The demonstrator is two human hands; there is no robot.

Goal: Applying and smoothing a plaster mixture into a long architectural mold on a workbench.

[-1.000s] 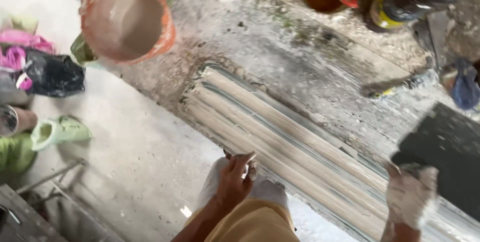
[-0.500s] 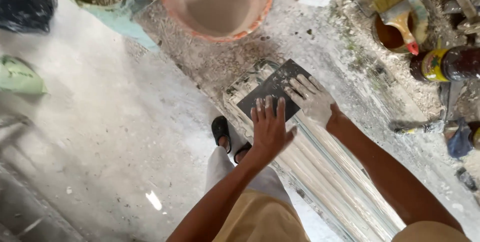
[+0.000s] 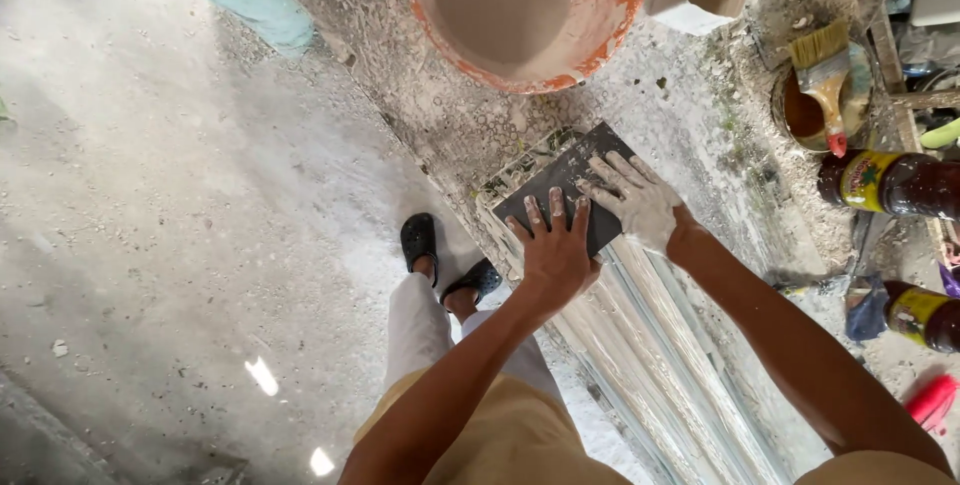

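Note:
A dark sheet of sandpaper (image 3: 560,187) lies flat on the near end of a long pale ridged moulding (image 3: 650,345) on a dusty workbench (image 3: 420,95). My left hand (image 3: 555,255) presses on the sheet's lower edge with fingers spread. My right hand (image 3: 635,200), white with dust, lies flat on the sheet's right part. Both hands hold the sheet down against the moulding.
An orange bucket of pale paste (image 3: 520,0) stands just beyond the sheet. A white cup (image 3: 700,0), a brush on a tin (image 3: 825,80) and two dark bottles (image 3: 885,185) stand at the right. My sandalled feet (image 3: 440,260) are on the concrete floor (image 3: 150,245).
My view has shifted toward the moulding's end. The right hand brought the sandpaper from the far right to that end, and my left hand joined it on the sheet.

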